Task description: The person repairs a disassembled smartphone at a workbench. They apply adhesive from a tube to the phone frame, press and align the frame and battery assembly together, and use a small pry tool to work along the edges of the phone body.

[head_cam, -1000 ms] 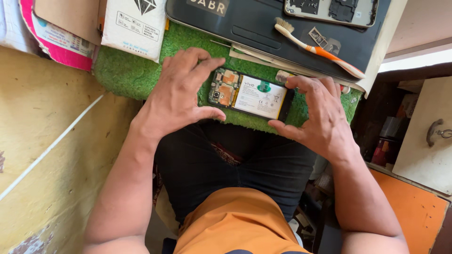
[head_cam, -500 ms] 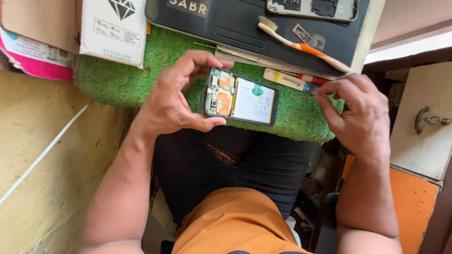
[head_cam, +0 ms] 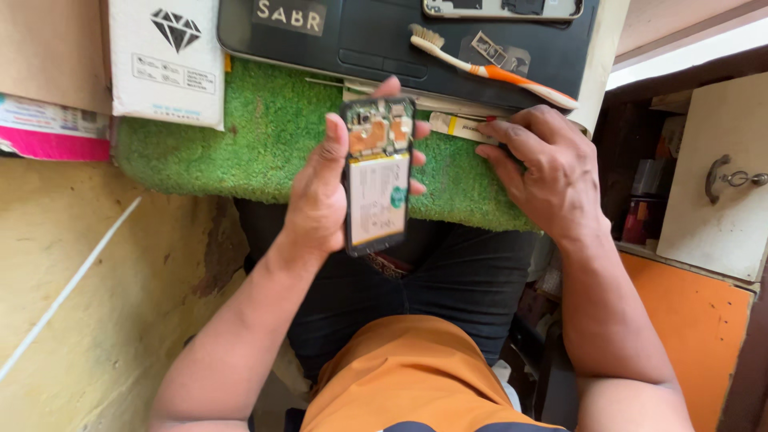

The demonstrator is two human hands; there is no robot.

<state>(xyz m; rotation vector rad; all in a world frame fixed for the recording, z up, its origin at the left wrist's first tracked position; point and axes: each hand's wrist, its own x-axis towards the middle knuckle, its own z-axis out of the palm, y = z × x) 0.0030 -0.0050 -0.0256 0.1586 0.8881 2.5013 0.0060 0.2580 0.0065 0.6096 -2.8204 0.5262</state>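
1. An opened black smartphone with its back cover off [head_cam: 378, 174] is held upright above the near edge of the green artificial-grass mat [head_cam: 264, 136].
2. It is gripped by the left hand [head_cam: 320, 192], fingers [head_cam: 418, 188] wrapped around it.
3. The right hand [head_cam: 552, 172] is laid on the mat, fingers [head_cam: 512, 136] loosely spread over a small white tube [head_cam: 456, 126].
4. An orange-and-white toothbrush [head_cam: 488, 68] is seen on a dark laptop [head_cam: 360, 36] at the far edge.

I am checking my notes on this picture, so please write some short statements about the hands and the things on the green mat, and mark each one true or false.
1. The left hand holds the opened phone upright, its inner parts facing the camera. True.
2. The right hand also grips the phone. False: it rests on the green mat, near a small white tube, apart from the phone.
3. A toothbrush with an orange and white handle lies on the dark laptop. True.
4. The toothbrush is in the right hand. False: no hand touches it.
5. A white box stands to the left of the laptop. True.
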